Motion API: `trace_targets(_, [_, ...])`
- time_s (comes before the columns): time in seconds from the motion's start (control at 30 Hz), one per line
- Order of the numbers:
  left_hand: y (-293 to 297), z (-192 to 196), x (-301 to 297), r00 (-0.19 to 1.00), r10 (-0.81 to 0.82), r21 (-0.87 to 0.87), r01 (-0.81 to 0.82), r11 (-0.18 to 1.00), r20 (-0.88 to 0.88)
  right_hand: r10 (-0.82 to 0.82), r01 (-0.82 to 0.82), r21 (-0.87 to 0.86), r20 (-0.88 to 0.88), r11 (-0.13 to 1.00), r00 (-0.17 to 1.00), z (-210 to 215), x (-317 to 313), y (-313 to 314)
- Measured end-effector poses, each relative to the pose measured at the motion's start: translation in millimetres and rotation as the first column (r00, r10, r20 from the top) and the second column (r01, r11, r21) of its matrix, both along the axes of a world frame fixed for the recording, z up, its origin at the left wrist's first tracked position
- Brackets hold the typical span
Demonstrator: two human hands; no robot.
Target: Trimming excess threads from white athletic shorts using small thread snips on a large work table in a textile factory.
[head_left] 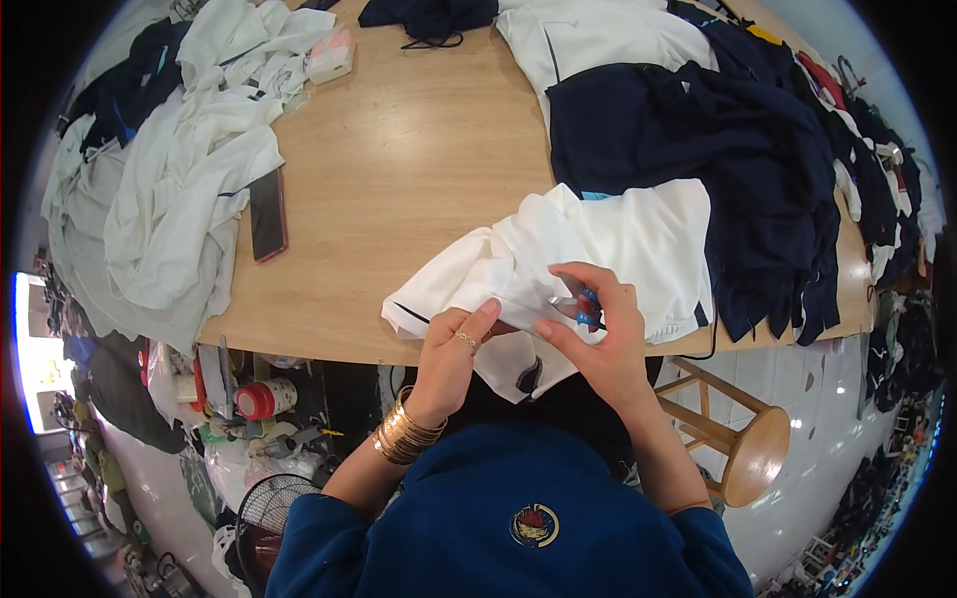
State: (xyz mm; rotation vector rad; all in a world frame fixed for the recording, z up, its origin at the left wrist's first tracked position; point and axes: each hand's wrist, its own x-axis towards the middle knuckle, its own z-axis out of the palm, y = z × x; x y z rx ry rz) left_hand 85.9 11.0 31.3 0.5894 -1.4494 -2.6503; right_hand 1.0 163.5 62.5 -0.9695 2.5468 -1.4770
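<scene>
A white garment [650, 234] with dark trim lies bunched at the near edge of the table, and part of it hangs over the edge toward my lap. My left hand [448, 361], with a ring and several gold bangles at the wrist, pinches a fold of this cloth between thumb and fingers. In my right hand [614, 344] is a small pair of thread snips [586, 307] with blue handles. Their metal blades point left, against the white fabric. My right thumb also rests by the cloth. The fold hides some of my left fingertips.
Navy garments [688, 130] are heaped at the right, beside another white one [618, 40]. White clothes [179, 189] pile up on the left, near a phone [267, 216] and a small white-and-pink box [331, 57]. A wooden stool [755, 453] stands below the table [399, 149] at right.
</scene>
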Motion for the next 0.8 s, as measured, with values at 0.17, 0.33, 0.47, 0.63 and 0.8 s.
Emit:
trace_targets(0.17, [-1.7,-8.8,2.6,0.998,-0.024,-0.118,0.031,0.993,0.062,0.084,-0.083,-0.028,0.038,0.996,0.996,-16.3,-3.8,-15.7])
trace_targets(0.33, [4.5,-5.7,-3.4,0.986,0.166,0.007,-0.166,0.986,0.015,0.029,-0.030,-0.064,-0.010,0.998,1.000,-28.4,-6.6,-27.0])
trace_targets(0.47, [4.4,-14.2,-6.7,0.967,0.251,-0.020,-0.252,0.968,-0.032,0.035,-0.002,-0.139,0.240,0.990,0.970,-29.5,-2.9,-35.4])
trace_targets(0.63, [-3.4,-6.6,-9.3,0.974,0.225,0.061,-0.223,0.973,-0.030,0.183,-0.106,-0.226,0.355,0.968,0.917,-0.6,-8.0,-21.2])
trace_targets(0.8, [-6.5,1.3,-8.5,0.988,0.150,0.002,-0.150,0.989,-0.030,0.060,-0.059,0.080,-0.021,0.995,0.998,12.5,-20.3,-5.4])
